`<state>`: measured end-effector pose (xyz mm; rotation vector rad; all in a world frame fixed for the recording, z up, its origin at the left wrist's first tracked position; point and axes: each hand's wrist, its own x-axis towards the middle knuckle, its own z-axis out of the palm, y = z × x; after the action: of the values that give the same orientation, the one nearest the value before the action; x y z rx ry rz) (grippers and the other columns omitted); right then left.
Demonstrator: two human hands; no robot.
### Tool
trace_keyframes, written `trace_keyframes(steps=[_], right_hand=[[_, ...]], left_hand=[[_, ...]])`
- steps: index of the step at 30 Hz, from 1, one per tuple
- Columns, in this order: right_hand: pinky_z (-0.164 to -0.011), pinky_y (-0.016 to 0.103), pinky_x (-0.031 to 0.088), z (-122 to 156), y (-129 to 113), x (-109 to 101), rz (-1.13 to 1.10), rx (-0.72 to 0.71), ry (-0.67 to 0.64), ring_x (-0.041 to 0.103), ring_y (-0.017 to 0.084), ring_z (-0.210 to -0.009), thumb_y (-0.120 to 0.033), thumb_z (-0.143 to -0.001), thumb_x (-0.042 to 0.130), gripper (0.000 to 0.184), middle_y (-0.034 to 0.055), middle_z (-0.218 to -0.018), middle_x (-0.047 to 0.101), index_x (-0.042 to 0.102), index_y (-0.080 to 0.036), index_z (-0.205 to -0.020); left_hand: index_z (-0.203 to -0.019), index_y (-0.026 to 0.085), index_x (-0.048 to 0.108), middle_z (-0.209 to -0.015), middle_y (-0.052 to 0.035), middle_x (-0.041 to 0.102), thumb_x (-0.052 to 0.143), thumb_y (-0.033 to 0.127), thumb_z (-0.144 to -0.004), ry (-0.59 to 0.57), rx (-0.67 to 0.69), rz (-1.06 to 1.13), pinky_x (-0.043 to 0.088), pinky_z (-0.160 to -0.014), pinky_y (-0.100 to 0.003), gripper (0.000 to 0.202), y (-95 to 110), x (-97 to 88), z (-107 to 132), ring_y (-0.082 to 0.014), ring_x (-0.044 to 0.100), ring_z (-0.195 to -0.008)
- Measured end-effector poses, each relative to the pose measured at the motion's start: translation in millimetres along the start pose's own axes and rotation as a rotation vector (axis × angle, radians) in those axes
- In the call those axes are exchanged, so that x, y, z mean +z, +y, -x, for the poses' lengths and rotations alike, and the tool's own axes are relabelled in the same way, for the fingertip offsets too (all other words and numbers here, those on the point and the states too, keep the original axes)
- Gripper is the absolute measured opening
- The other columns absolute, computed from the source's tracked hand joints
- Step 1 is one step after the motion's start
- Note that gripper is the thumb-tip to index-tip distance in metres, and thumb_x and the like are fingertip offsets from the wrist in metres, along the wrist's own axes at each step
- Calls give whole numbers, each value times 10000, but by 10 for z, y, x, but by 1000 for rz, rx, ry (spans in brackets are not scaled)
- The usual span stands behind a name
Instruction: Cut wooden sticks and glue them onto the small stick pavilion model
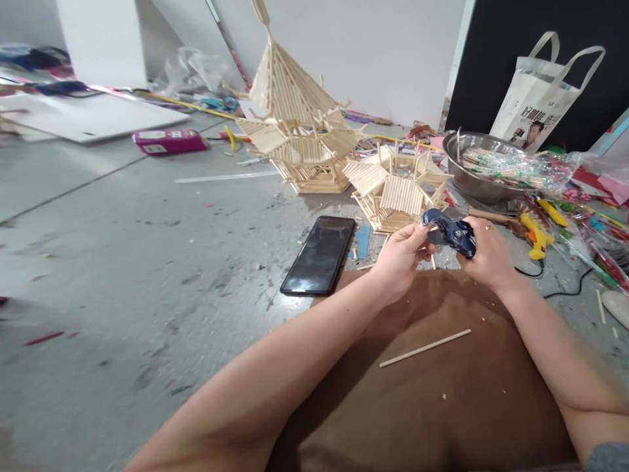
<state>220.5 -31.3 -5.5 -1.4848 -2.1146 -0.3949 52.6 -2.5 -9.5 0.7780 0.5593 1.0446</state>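
My right hand is closed round a blue hand-held cutter, its head pointing left. My left hand is pinched just beside the cutter's head. A short piece of pale wooden stick shows between the left fingers and the tool, partly hidden. Below both hands, a loose wooden stick lies slantwise on the brown cloth. Right behind the hands stands a small open stick-built pavilion, with slatted roof panels.
A taller stick-built pavilion with a pointed roof stands farther back. Left of my hands lies a black phone. To the right are a metal bowl of sticks, a yellow glue gun with a cord, and a white bag.
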Motion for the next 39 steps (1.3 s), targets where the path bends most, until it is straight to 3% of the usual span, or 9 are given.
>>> trace_keyframes(steps=[15,39], right_hand=[[-705,372,448,13,-7,11,28,16,-39,567,262,-875,-238,-644,497,436,125,-930,603,436,-153,-1068],[-749,364,433,9,-28,-16,25,76,-104,555,268,-927,-252,-659,483,439,141,-984,596,451,-136,-1082]], left_hand=[[-538,148,498,-475,40,486,677,352,-618,8,32,-23,284,-476,-197,283,1,19,9,-44,401,-445],[-481,153,488,-423,24,479,626,362,-638,2,10,-97,270,-471,-215,296,11,20,10,-59,392,-424]])
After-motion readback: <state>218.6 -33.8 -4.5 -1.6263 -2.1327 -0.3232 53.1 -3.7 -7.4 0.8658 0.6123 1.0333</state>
